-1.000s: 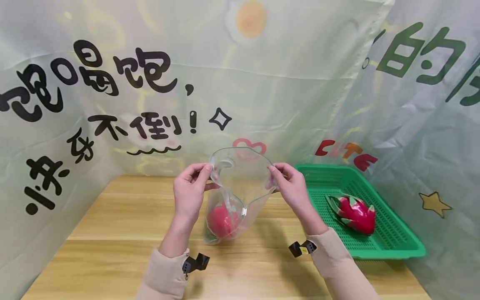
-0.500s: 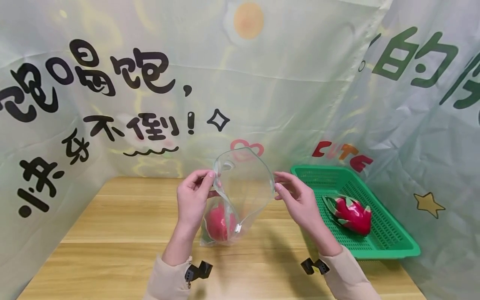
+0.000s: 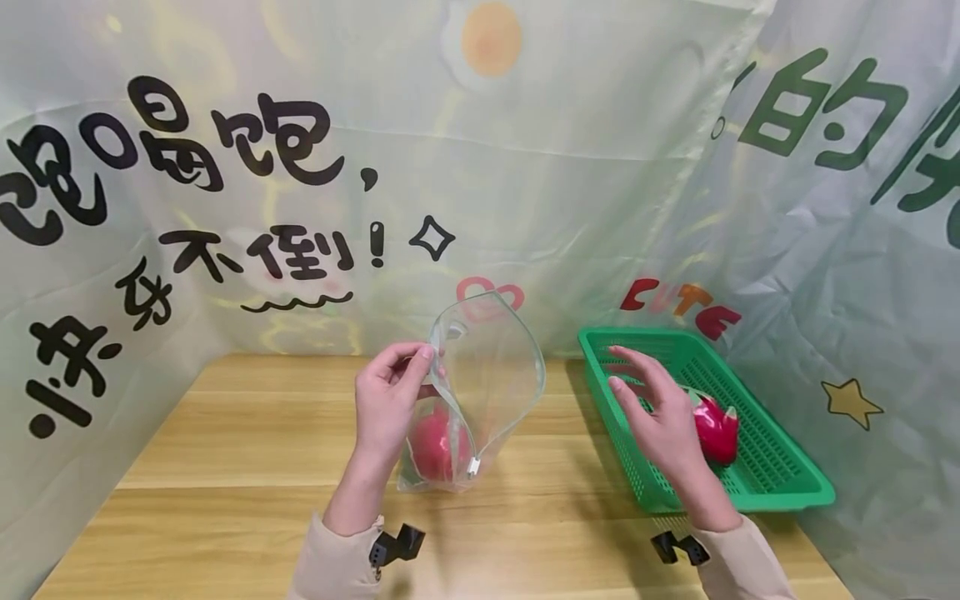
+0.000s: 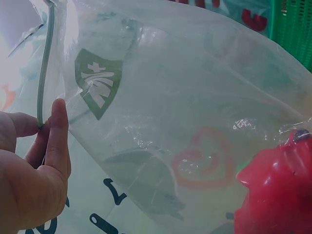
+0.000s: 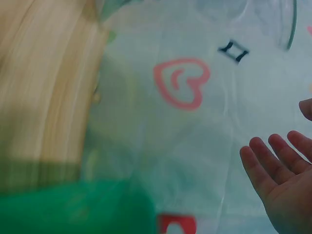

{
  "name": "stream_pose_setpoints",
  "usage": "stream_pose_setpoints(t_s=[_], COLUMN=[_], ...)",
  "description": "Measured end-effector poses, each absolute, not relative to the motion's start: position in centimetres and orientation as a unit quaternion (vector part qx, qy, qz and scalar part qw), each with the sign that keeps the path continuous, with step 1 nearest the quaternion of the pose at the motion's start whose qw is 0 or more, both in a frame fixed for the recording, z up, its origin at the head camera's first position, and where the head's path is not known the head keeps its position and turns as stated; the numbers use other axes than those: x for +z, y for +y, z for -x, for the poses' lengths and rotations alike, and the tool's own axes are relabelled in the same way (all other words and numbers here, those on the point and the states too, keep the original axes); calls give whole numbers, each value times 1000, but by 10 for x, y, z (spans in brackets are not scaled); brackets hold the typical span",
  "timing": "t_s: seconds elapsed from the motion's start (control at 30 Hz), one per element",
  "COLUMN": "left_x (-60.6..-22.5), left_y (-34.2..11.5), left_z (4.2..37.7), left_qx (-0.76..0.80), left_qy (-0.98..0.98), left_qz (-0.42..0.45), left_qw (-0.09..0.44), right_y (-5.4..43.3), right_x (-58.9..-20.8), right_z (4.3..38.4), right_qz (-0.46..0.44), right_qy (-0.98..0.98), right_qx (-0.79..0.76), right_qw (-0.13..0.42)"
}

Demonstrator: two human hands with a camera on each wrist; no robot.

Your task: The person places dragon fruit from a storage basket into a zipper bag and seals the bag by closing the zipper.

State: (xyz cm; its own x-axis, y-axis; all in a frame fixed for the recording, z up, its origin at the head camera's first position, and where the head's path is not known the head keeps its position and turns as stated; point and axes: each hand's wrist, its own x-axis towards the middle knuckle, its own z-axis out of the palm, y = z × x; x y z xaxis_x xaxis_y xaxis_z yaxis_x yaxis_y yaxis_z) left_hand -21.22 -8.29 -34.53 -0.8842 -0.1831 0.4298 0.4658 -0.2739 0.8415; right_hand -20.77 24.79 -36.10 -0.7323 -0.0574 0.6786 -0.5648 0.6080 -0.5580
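My left hand [image 3: 386, 404] pinches the rim of a clear zip bag [image 3: 498, 367] between thumb and fingers. The bag's mouth gapes wide, with a white slider [image 3: 474, 467] at its near side. Inside, at the bottom left, lies a red dragon fruit [image 3: 433, 446], seen through the plastic. A green shield-shaped print [image 4: 99, 84] shows on the bag in the left wrist view. My right hand [image 3: 666, 417] holds nothing, fingers spread and slightly bent, over the left part of a green basket [image 3: 813, 493]. Behind it, a glossy red dragon fruit [image 3: 717, 432] in the basket is partly hidden.
The bag and basket stand on a wooden table [image 3: 247, 433]. Pale printed cloth [image 3: 555, 208] hangs behind the table and along its sides, close to the basket's far and right edges.
My right hand has let go of the bag's rim and moved right, over the basket. My left hand keeps its pinch, and the bag's mouth stays open.
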Motion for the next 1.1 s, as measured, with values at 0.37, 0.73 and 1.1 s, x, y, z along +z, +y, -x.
stream_pose_setpoints(t_s=[0.37,0.73,1.1], left_x=[-345,-345,-346], left_y=[-81,-81,-82], left_z=[210,211,211], left_qx=[-787,-786,-783], left_qy=[-571,-573,-573], left_qz=[118,120,125], left_qw=[199,198,204], right_y=[320,375,409], right_x=[-389,-402,-418], right_z=[212,215,229], right_qz=[-111,-97,-106], right_qy=[-890,-937,-967], right_qx=[290,219,159], right_qw=[333,254,171])
